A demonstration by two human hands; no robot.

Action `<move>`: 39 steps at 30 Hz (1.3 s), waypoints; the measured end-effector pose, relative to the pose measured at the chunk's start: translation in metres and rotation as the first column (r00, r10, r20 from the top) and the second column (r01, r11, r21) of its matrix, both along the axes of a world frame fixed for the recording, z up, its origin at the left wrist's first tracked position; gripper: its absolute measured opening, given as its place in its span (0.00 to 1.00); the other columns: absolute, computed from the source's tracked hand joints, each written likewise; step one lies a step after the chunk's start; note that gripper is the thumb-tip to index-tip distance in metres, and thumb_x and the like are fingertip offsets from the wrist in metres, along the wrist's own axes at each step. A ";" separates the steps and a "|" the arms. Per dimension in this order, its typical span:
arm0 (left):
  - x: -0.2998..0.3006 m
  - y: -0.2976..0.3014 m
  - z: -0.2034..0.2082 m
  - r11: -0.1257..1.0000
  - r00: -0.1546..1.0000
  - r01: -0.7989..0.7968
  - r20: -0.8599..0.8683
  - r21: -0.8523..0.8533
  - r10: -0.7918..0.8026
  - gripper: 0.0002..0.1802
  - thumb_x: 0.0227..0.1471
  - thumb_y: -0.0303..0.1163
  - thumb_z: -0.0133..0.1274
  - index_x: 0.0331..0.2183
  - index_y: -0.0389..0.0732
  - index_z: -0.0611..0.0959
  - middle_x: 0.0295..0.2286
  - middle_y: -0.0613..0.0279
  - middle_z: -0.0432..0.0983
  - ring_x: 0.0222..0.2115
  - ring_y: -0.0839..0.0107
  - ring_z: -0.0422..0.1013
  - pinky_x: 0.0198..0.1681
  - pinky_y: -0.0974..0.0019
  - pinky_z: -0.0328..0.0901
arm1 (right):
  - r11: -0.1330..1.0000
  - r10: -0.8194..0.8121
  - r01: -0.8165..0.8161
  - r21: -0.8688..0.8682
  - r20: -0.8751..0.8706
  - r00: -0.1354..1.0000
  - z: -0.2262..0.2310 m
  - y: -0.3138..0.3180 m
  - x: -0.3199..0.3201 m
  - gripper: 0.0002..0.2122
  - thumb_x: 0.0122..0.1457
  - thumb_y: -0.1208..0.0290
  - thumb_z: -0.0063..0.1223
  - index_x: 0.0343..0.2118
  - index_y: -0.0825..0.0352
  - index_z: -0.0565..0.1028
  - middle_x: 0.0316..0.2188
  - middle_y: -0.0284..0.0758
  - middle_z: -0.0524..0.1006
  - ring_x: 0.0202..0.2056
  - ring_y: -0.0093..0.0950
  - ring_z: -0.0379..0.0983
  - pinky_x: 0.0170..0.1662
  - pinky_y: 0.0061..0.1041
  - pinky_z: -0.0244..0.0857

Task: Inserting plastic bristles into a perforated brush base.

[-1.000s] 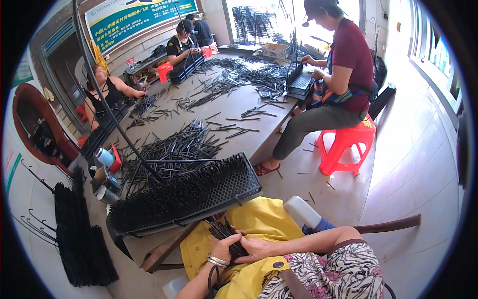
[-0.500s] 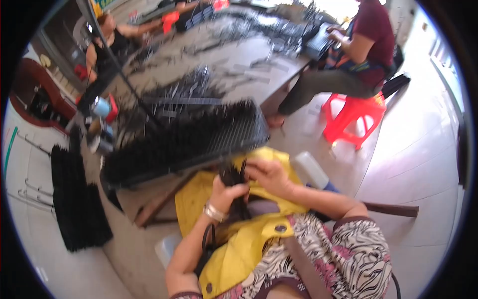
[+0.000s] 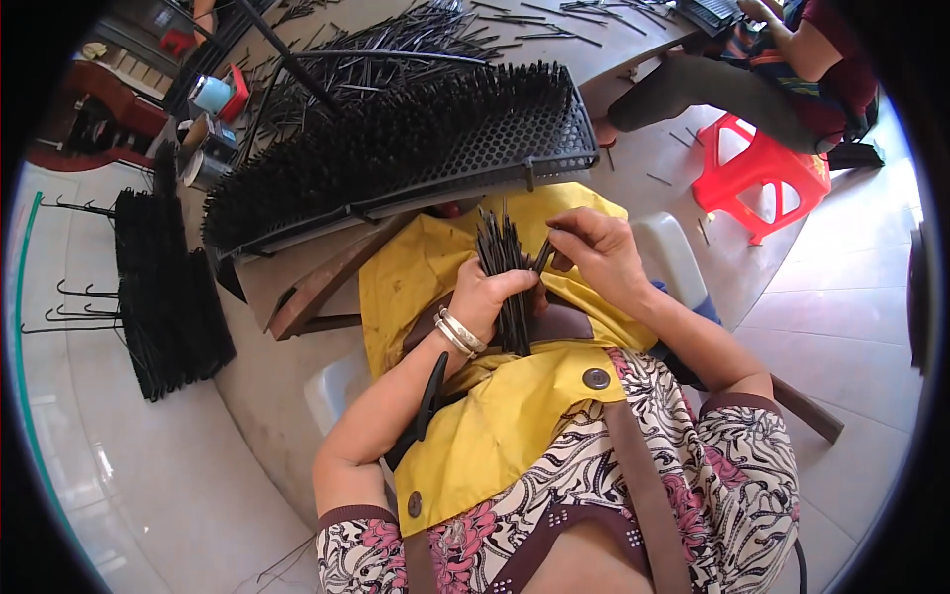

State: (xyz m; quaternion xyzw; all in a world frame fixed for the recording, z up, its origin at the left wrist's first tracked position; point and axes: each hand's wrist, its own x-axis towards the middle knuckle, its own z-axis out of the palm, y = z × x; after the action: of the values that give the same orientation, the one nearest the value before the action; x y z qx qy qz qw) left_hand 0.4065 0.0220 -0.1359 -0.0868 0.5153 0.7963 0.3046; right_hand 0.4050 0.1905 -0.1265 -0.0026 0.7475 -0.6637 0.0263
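Over my lap, my left hand point(image 3: 482, 300) is closed around an upright bundle of thin black sticks point(image 3: 500, 247). Thumb and fingers of my right hand point(image 3: 602, 249) pinch a thin black stick point(image 3: 543, 255) just to the right of that bundle. Beyond my hands stands a long black perforated rack point(image 3: 539, 144), tilted and densely filled with upright black sticks point(image 3: 396, 139) over its left and far part. Its bare holes show along the near right side. A yellow apron point(image 3: 475, 450) covers my lap under both hands.
Loose black sticks point(image 3: 396, 61) lie heaped on the table point(image 3: 604, 64) behind the rack. Dark bristly bundles hang point(image 3: 163, 287) from hooks at left. A blue-topped can point(image 3: 211, 94) stands near the rack. At right, a person point(image 3: 821, 45) sits on a red stool point(image 3: 752, 178).
The view has tilted downward and grown sharper, so the rack and my hands appear higher. My left hand still grips the bundle, and my right hand now sits slightly apart from it with a stick.
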 end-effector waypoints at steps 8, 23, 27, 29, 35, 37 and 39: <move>-0.001 -0.005 -0.001 0.994 0.998 -0.056 0.007 -0.090 0.057 0.09 0.39 0.26 0.55 0.28 0.35 0.74 0.20 0.57 0.73 0.18 0.69 0.71 0.21 0.67 0.67 | 0.970 -0.057 0.055 -0.238 -0.004 0.998 0.015 0.018 -0.024 0.06 0.55 0.77 0.47 0.32 0.75 0.71 0.22 0.36 0.75 0.19 0.21 0.72 0.25 0.18 0.67; 0.001 -0.042 -0.005 0.945 0.939 -0.325 0.113 -0.019 0.325 0.11 0.37 0.19 0.55 0.28 0.34 0.72 0.18 0.58 0.72 0.17 0.67 0.71 0.20 0.65 0.69 | 0.975 -0.215 0.211 -0.070 -0.538 0.815 0.020 -0.030 -0.128 0.05 0.53 0.77 0.52 0.30 0.73 0.73 0.21 0.33 0.76 0.23 0.19 0.74 0.28 0.14 0.67; 0.001 -0.043 -0.003 0.921 0.912 -0.390 0.151 0.021 0.382 0.10 0.37 0.19 0.55 0.28 0.33 0.73 0.18 0.57 0.72 0.18 0.66 0.72 0.22 0.63 0.71 | 0.977 -0.149 0.210 0.033 -0.598 0.787 0.015 -0.035 -0.133 0.05 0.52 0.77 0.53 0.30 0.72 0.73 0.21 0.31 0.76 0.23 0.17 0.73 0.27 0.13 0.66; 0.002 -0.044 -0.003 0.912 0.904 -0.406 0.167 0.052 0.393 0.09 0.38 0.18 0.54 0.27 0.32 0.73 0.18 0.55 0.73 0.19 0.64 0.72 0.23 0.63 0.71 | 0.971 -0.080 0.203 0.126 -0.627 0.775 0.022 -0.038 -0.133 0.04 0.52 0.76 0.53 0.29 0.72 0.73 0.19 0.30 0.75 0.22 0.16 0.73 0.26 0.13 0.65; 0.004 -0.047 -0.006 0.915 0.913 -0.390 0.172 0.104 0.370 0.07 0.39 0.18 0.53 0.26 0.30 0.74 0.19 0.51 0.74 0.20 0.62 0.73 0.24 0.62 0.71 | 0.912 0.061 0.250 0.324 -0.711 0.700 0.017 -0.045 -0.145 0.04 0.51 0.75 0.54 0.27 0.71 0.73 0.16 0.33 0.74 0.18 0.19 0.72 0.23 0.14 0.64; 0.004 -0.047 -0.006 0.917 0.917 -0.383 0.163 0.107 0.364 0.06 0.39 0.19 0.53 0.25 0.30 0.74 0.19 0.51 0.74 0.20 0.62 0.73 0.24 0.62 0.71 | 0.854 0.145 0.276 0.441 -0.711 0.688 0.017 -0.045 -0.146 0.05 0.51 0.74 0.53 0.27 0.70 0.73 0.17 0.36 0.74 0.18 0.25 0.72 0.23 0.19 0.65; 0.002 -0.047 -0.006 0.922 0.923 -0.371 0.153 0.108 0.354 0.05 0.39 0.19 0.53 0.24 0.30 0.74 0.19 0.51 0.74 0.20 0.62 0.73 0.24 0.62 0.71 | 0.778 0.224 0.308 0.547 -0.700 0.678 0.019 -0.045 -0.147 0.05 0.51 0.72 0.53 0.27 0.68 0.73 0.17 0.39 0.74 0.18 0.31 0.72 0.23 0.23 0.65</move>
State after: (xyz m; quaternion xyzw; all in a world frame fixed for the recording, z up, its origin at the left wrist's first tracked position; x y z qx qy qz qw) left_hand 0.4089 -0.0254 -0.1423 -0.2120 0.4142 0.8645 0.1901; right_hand 0.2579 0.1453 -0.1077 -0.2408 0.8691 -0.3182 -0.2922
